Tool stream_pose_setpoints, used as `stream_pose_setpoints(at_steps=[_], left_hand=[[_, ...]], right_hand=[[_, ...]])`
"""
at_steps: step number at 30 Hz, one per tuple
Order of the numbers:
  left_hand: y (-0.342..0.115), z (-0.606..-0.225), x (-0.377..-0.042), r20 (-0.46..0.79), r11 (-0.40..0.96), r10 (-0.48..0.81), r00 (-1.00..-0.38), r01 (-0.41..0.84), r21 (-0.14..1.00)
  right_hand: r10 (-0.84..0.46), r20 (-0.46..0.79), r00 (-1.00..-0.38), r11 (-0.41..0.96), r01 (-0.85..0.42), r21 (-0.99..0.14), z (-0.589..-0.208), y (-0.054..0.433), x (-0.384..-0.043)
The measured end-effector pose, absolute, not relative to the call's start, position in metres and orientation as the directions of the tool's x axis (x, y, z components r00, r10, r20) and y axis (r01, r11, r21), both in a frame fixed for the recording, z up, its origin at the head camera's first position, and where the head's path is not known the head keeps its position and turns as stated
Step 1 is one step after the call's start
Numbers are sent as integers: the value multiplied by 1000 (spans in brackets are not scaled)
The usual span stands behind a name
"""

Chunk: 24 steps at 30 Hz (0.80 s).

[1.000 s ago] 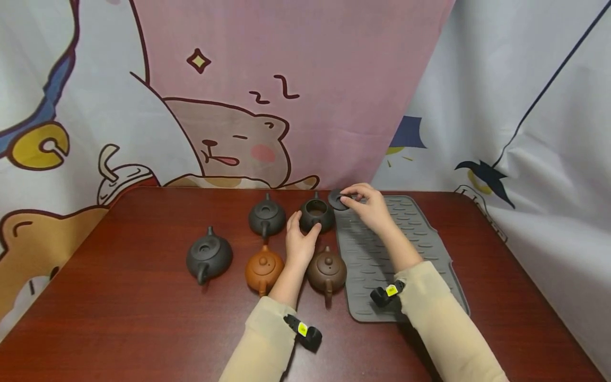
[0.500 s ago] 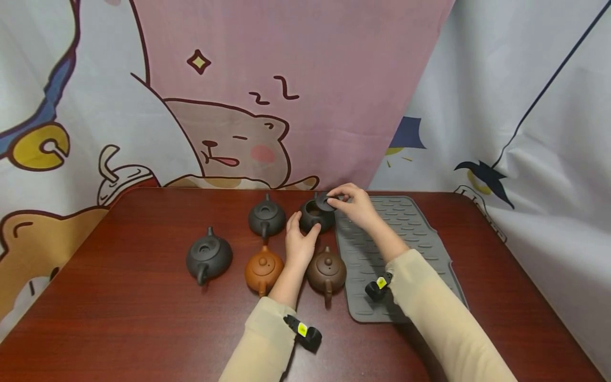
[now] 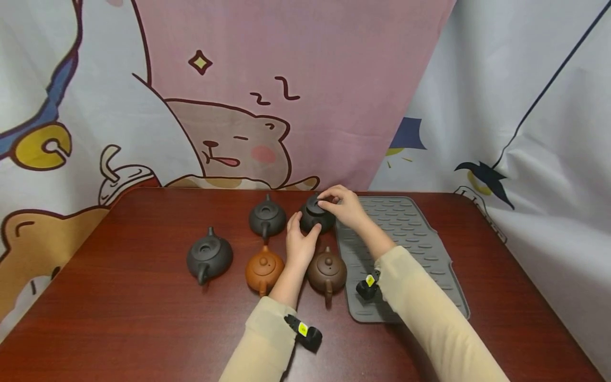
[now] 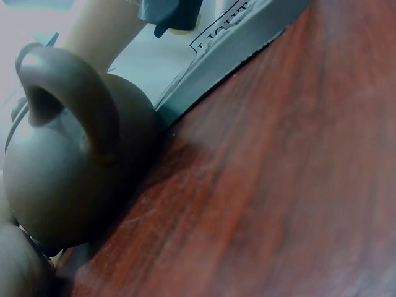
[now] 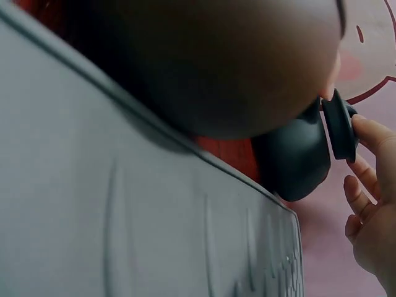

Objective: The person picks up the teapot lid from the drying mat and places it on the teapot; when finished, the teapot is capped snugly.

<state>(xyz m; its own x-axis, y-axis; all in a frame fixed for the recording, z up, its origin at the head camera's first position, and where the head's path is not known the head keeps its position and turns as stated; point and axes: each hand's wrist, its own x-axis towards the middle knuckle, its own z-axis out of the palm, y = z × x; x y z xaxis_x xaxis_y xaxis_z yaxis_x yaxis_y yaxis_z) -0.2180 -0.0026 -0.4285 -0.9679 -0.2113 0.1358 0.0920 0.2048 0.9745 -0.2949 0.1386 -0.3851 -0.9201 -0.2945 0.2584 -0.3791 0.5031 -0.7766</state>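
Note:
In the head view, a small black teapot (image 3: 311, 218) stands at the back, beside the mat. My left hand (image 3: 299, 243) holds its near side, fingers along the left and thumb in front. My right hand (image 3: 346, 208) pinches a round black lid (image 5: 340, 127) by its knob, over the teapot's mouth. A thin gap shows between lid and pot in the right wrist view. Just in front stands a lidded brown teapot (image 3: 327, 273), whose body and handle fill much of the left wrist view. Left of my left forearm is an orange-brown teapot (image 3: 263, 269).
A grey ridged mat (image 3: 406, 233) lies on the red-brown table (image 3: 143, 318) to the right. Two more dark lidded teapots stand at left, one at the back (image 3: 267, 215) and one nearer (image 3: 209, 257). A printed curtain (image 3: 334, 106) hangs behind.
My right hand has moved left with the lid, from beside the black teapot to over its mouth. My left hand has stayed on the teapot.

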Motion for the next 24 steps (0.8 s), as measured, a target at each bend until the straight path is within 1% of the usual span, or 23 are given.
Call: stream_pose_setpoints(at_steps=[12, 24], left_hand=[[-2, -426, -217, 126, 190, -204, -971, 87, 978], [0, -427, -218, 112, 181, -201, -973, 75, 981]], right_hand=[[-291, 258, -921, 532, -380, -757, -392, 136, -298], [-304, 219, -927, 542, -357, -761, -395, 138, -295]])
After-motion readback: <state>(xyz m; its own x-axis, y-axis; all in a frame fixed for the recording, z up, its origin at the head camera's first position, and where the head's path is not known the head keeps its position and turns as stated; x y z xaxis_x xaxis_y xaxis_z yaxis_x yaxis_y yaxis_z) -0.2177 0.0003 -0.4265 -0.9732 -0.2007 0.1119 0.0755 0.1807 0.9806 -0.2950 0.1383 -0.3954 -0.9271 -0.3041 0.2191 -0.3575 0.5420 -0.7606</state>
